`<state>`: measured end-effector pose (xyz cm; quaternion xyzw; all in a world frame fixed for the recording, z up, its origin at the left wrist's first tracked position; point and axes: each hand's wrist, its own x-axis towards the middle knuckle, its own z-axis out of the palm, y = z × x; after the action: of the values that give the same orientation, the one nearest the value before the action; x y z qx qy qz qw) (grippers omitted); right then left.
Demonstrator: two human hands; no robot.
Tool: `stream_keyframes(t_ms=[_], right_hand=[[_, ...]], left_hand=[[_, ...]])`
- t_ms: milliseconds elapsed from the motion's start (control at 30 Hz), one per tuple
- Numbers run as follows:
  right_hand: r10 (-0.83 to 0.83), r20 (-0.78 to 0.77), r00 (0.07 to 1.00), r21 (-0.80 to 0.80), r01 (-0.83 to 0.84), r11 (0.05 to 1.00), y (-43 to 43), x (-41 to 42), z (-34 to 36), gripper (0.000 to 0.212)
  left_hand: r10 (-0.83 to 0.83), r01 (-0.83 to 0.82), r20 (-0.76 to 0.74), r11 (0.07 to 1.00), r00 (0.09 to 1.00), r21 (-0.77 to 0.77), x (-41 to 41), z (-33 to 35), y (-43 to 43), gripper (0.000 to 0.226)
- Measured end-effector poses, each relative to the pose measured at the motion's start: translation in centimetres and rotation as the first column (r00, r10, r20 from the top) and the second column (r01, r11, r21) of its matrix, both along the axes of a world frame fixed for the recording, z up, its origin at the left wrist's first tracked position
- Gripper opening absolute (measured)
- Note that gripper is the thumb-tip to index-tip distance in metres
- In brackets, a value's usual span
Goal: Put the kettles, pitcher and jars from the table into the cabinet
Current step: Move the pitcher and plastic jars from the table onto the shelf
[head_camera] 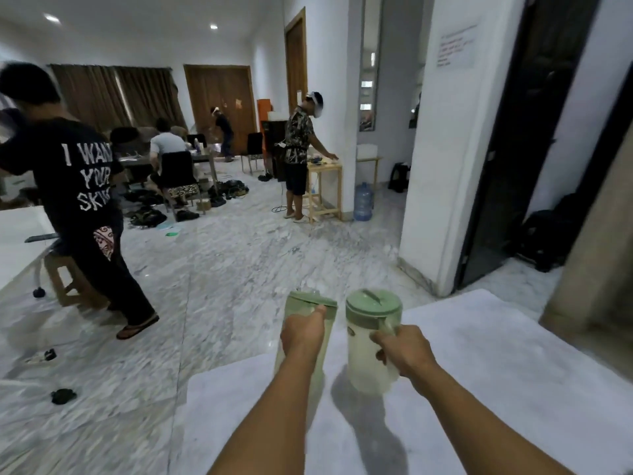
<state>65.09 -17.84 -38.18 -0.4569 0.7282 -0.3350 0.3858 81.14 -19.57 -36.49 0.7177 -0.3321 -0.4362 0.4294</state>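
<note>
My left hand [303, 332] grips a tall clear pitcher with a pale green lid [310, 299], my thumb lying along its top edge. My right hand [399, 349] is closed around the handle of a round clear jug with a green lid [364, 337]. Both containers are held side by side just above the white table [479, 371], and their shadows fall on its surface below them. The pitcher's body is mostly hidden behind my left hand and forearm. No cabinet is clearly in view.
A person in a black T-shirt [82, 186] stands at the left beside a wooden stool [65, 279]. More people are further back. A white pillar [448, 138] and a dark doorway [524, 132] rise ahead right. Marble floor [239, 275] stretches ahead.
</note>
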Motion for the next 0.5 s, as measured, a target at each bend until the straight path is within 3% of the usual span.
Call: stream_keyframes(t_ms=[267,400,500], right_hand=[[-0.297,0.159,0.942,-0.207,0.325,0.923,11.8,-3.5,8.9,0.036],[-0.462,0.232,0.856,-0.285,0.514,0.809,18.0,-9.1,13.0,0.036],[-0.586,0.287,0.758,-0.350,0.652,0.673,23.3,-14.3,15.6,0.040]], left_hand=[[-0.287,0.246,-0.125,0.931,0.950,-0.270,-5.6,9.7,8.3,0.032],[-0.459,0.388,-0.143,0.851,0.877,-0.354,-12.2,14.0,12.8,0.032],[-0.580,0.490,-0.136,0.773,0.803,-0.403,-18.3,16.3,16.4,0.033]])
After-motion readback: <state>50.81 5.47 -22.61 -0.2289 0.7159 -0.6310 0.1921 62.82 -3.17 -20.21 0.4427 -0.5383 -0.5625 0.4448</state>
